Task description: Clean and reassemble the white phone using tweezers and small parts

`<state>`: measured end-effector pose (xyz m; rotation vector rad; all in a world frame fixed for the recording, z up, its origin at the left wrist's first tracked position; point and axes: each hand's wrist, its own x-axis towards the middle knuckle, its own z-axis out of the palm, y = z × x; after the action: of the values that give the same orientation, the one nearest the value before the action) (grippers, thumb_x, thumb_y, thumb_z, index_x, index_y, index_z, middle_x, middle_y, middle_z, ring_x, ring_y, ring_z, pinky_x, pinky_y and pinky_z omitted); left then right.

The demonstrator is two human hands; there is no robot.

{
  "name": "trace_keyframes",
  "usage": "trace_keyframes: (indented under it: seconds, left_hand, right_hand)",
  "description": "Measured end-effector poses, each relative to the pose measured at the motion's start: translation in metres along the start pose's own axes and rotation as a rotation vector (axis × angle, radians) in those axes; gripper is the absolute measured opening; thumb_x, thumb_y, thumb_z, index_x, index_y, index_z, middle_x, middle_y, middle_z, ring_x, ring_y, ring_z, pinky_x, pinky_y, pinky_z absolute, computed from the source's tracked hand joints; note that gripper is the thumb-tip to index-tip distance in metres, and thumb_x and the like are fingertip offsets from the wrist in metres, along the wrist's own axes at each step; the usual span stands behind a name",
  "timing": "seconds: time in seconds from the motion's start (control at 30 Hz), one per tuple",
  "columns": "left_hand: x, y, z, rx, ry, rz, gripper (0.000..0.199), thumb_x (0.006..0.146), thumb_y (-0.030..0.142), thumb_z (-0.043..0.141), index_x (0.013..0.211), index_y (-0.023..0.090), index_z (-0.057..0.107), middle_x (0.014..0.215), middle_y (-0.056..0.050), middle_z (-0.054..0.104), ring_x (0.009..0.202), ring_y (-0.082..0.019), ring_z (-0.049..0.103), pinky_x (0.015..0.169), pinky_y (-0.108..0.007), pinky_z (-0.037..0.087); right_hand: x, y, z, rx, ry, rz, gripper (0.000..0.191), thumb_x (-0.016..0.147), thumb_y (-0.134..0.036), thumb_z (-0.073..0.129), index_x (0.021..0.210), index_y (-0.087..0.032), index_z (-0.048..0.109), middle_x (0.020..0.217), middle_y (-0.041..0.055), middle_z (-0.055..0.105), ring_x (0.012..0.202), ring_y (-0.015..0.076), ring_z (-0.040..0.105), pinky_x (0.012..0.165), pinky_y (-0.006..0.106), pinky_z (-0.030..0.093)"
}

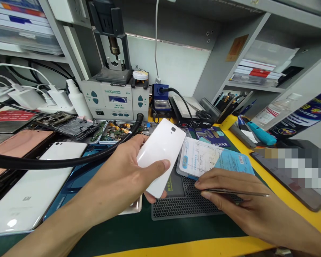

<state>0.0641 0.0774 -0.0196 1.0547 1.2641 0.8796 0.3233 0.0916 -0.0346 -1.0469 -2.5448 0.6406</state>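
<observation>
My left hand (131, 171) is closed around a white smartphone (160, 153), with the thumb across its glossy back and fingers behind it. The phone is tilted, and a small camera window shows near its upper edge. In my right hand (235, 203), thumb and fingers pinch a slim metal tool (238, 193) like tweezers, which lies back along the palm and points right; its exact kind is unclear. Below and between the hands lies a grey honeycomb mat (182, 208). A flat clear case with a white-and-blue label (216, 157) rests just beyond my right hand.
A thick black hose (56, 163) crosses the left side, above several phones (40, 192). At the back stand a hot-air station (115, 101), a tray of small parts (117, 132) and a black box with scissors (195, 114). Another phone (291, 182) lies at right.
</observation>
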Motion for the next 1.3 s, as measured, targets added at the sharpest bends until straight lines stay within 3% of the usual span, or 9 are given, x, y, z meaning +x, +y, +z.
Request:
trace_keyframes:
  seconds: [0.3, 0.53, 0.7, 0.83, 1.0, 1.13, 1.3]
  left_hand:
    - [-0.001, 0.004, 0.002, -0.003, 0.012, -0.014, 0.046, 0.074, 0.029, 0.074, 0.115, 0.025, 0.053, 0.077, 0.0, 0.071, 0.056, -0.025, 0.072, 0.041, -0.029, 0.057]
    - [0.001, 0.003, 0.002, 0.004, 0.012, -0.013, 0.044, 0.076, 0.032, 0.073, 0.115, 0.025, 0.052, 0.076, 0.001, 0.07, 0.056, -0.024, 0.072, 0.041, -0.028, 0.057]
    - [0.001, 0.003, 0.001, 0.002, -0.028, -0.017, 0.044, 0.079, 0.035, 0.07, 0.116, 0.026, 0.048, 0.079, 0.0, 0.069, 0.06, -0.024, 0.072, 0.044, -0.028, 0.057]
    - [-0.001, 0.004, 0.004, 0.022, -0.073, -0.039, 0.039, 0.085, 0.036, 0.062, 0.118, 0.023, 0.044, 0.074, -0.001, 0.068, 0.062, -0.025, 0.072, 0.045, -0.028, 0.055]
    - [0.006, -0.001, 0.019, -0.005, -0.18, -0.023, 0.036, 0.091, 0.033, 0.05, 0.123, 0.021, 0.037, 0.08, -0.004, 0.067, 0.068, -0.025, 0.072, 0.049, -0.032, 0.056]
    - [0.02, -0.002, 0.041, 0.141, -0.13, 0.052, 0.036, 0.091, 0.041, 0.048, 0.118, 0.019, 0.038, 0.077, -0.003, 0.063, 0.068, -0.024, 0.069, 0.05, -0.034, 0.057]
    - [0.032, -0.001, 0.066, 0.453, 0.004, 0.197, 0.029, 0.092, 0.041, 0.041, 0.111, 0.019, 0.043, 0.078, -0.007, 0.066, 0.059, -0.023, 0.066, 0.046, -0.032, 0.05]
  right_hand:
    - [-0.001, 0.0, 0.002, 0.006, 0.009, -0.03, 0.018, 0.094, -0.022, 0.059, 0.107, -0.033, 0.063, 0.11, -0.0064, 0.069, 0.104, 0.0129, 0.064, 0.093, 0.022, 0.05]
    - [-0.001, 0.0, 0.001, 0.05, 0.037, -0.021, 0.016, 0.093, -0.02, 0.059, 0.105, -0.029, 0.067, 0.105, -0.0021, 0.07, 0.102, 0.0152, 0.065, 0.093, 0.025, 0.051]
    - [-0.002, 0.0, -0.002, 0.292, 0.031, 0.132, 0.013, 0.093, -0.025, 0.06, 0.101, -0.025, 0.071, 0.104, 0.0028, 0.069, 0.071, 0.0129, 0.067, 0.056, 0.02, 0.056]
    - [-0.004, 0.008, -0.011, 0.442, 0.093, 0.225, 0.025, 0.091, -0.031, 0.064, 0.072, -0.018, 0.074, 0.086, 0.0062, 0.071, 0.06, 0.0118, 0.064, 0.048, 0.02, 0.05]
    - [-0.004, 0.023, -0.026, 0.704, 0.189, 0.271, 0.023, 0.089, -0.037, 0.067, 0.099, -0.017, 0.073, 0.048, -0.0011, 0.06, 0.04, 0.0083, 0.051, 0.038, 0.017, 0.036]
    - [-0.003, 0.027, -0.037, 0.862, 0.389, 0.196, 0.024, 0.086, -0.038, 0.071, 0.096, -0.016, 0.072, 0.045, -0.0019, 0.058, 0.038, 0.0076, 0.049, 0.037, 0.017, 0.034]
    - [-0.005, 0.026, -0.041, 0.948, 0.418, 0.163, 0.026, 0.085, -0.038, 0.071, 0.096, -0.014, 0.072, 0.046, -0.0015, 0.058, 0.04, 0.0086, 0.049, 0.036, 0.017, 0.033]
